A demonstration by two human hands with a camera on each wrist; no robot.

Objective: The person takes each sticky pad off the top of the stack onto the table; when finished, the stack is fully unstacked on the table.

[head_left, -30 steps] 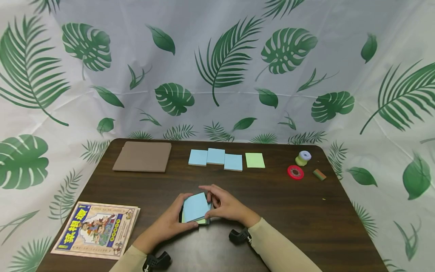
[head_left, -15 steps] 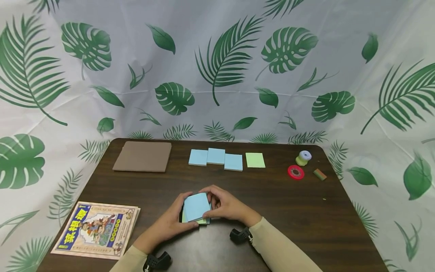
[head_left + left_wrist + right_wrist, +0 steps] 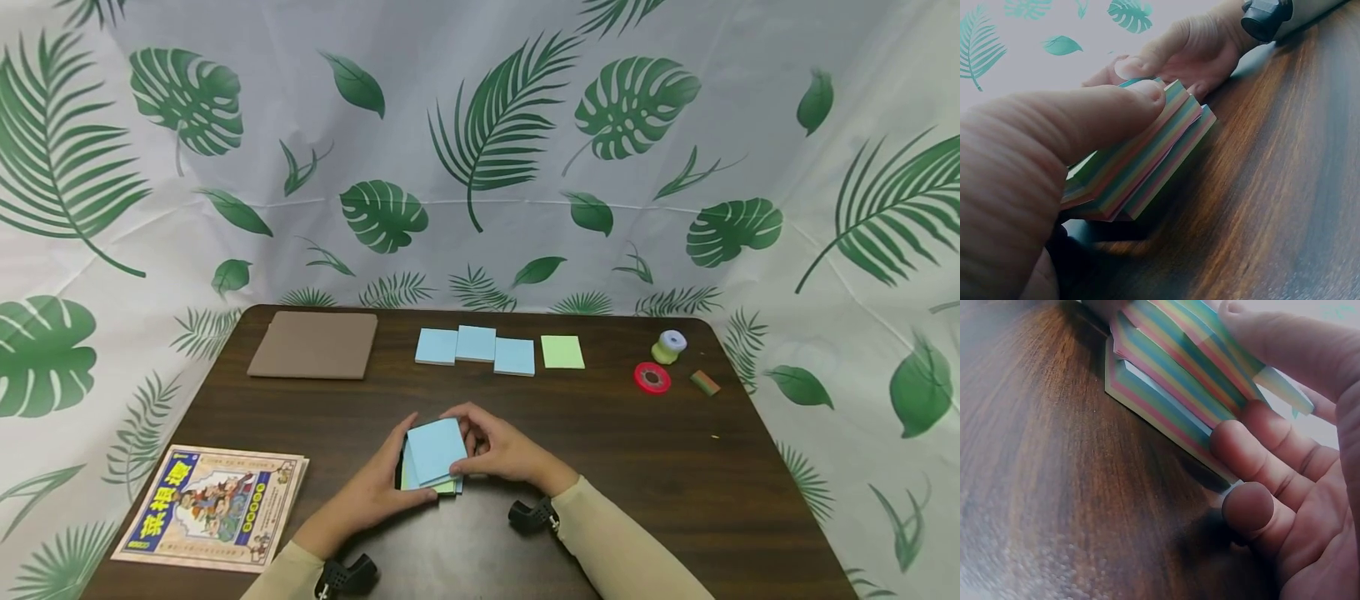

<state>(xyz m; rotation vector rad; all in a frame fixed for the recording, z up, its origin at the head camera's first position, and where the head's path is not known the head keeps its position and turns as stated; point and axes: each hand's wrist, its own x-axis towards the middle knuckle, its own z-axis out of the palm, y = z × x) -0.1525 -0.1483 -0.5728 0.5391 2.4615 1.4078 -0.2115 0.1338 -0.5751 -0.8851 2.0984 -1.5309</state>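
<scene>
Blue-topped pad stack [image 3: 433, 457] sits low on the table [image 3: 675, 467], at 6 o'clock from centre, its upper pad skewed. Left hand [image 3: 367, 492] grips its left edge, thumb curled over the striped side; right hand [image 3: 498, 450] pinches the right edge. At 12 o'clock lie blue pads [image 3: 475, 350]; at 8 o'clock a book [image 3: 213, 506].

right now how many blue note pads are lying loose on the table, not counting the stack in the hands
3, side by side at the back of the table: left pad, middle pad, right pad. A green pad lies right of them. Nothing seems to hide more.
</scene>
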